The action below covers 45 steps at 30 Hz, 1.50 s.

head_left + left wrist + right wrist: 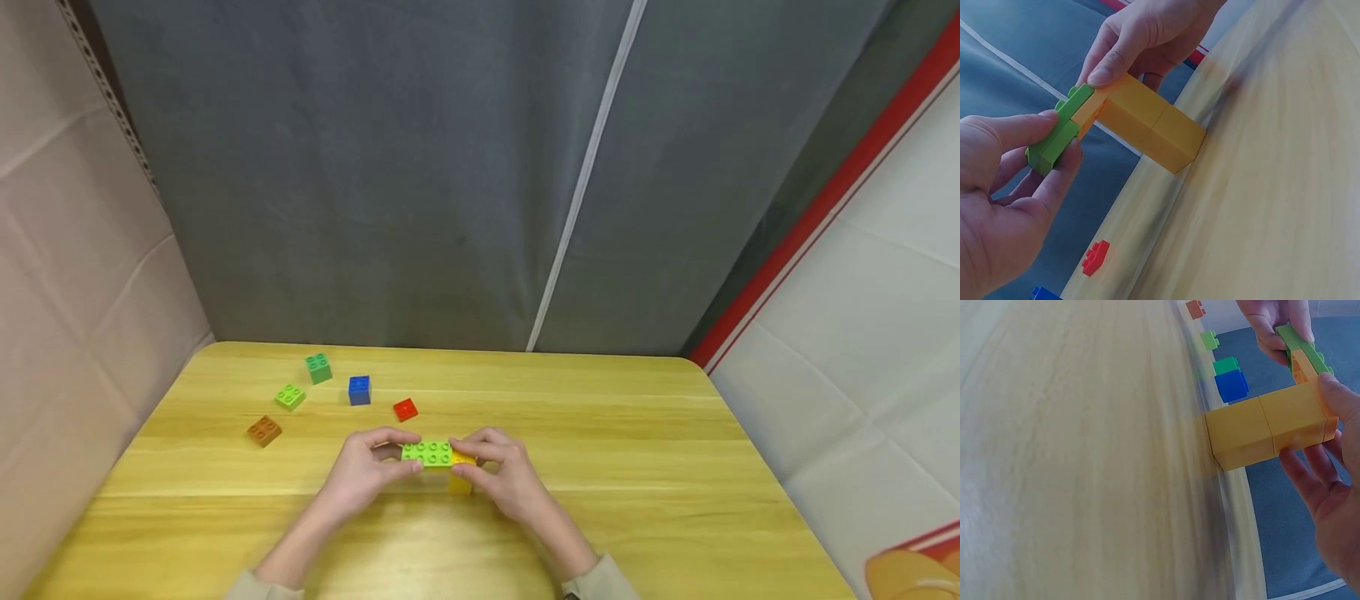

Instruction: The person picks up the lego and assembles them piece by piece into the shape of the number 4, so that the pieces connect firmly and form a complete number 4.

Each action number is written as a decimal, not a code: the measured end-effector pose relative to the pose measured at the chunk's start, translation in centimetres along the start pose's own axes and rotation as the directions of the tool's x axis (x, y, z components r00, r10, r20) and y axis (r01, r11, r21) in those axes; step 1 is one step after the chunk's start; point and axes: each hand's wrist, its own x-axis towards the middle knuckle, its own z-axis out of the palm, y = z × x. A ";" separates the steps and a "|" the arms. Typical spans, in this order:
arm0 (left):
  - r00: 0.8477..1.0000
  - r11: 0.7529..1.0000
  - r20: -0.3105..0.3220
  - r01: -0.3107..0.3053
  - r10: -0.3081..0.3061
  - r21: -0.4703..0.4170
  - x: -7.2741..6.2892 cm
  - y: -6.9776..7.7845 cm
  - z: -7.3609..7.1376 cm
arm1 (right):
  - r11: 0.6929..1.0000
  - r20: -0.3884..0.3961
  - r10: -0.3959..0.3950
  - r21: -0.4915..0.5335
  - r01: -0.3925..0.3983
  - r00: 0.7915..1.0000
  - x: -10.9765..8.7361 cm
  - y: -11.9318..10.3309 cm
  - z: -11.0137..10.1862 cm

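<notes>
My left hand (357, 473) pinches the free end of a long lime-green brick (427, 454) between thumb and fingers. The green brick sits on a thin yellow-orange piece (1090, 112) that juts sideways from the top of a yellow brick stack (1150, 125). The stack stands upright on the table, its two large blocks plain in the right wrist view. Around the top of that stack (1266, 425), my right hand (510, 479) grips with thumb and fingers, the thumb beside the green brick's end. Fingers partly hide the join.
Loose bricks lie on the wooden table (637, 467) toward the back left: a red one (406, 409), a blue one (359, 390), a dark green one (318, 367), a small lime one (290, 397) and a brown one (264, 431). A grey curtain (375, 183) hangs behind.
</notes>
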 end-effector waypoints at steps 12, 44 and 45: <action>1.000 1.000 -0.012 -0.013 0.013 0.006 -0.1 0.0 0.0 | 0.999 -0.012 -0.037 -0.010 0.037 0.999 0.0 0.3 0.2; 1.000 0.999 -0.015 0.003 -0.003 0.044 0.0 0.2 0.3 | 0.996 -0.033 0.064 0.070 -0.062 0.997 -0.4 0.5 0.5; 1.000 0.999 -0.005 -0.001 0.001 0.045 0.0 0.1 0.3 | 0.996 -0.033 0.065 0.066 -0.062 0.997 -0.4 0.5 0.5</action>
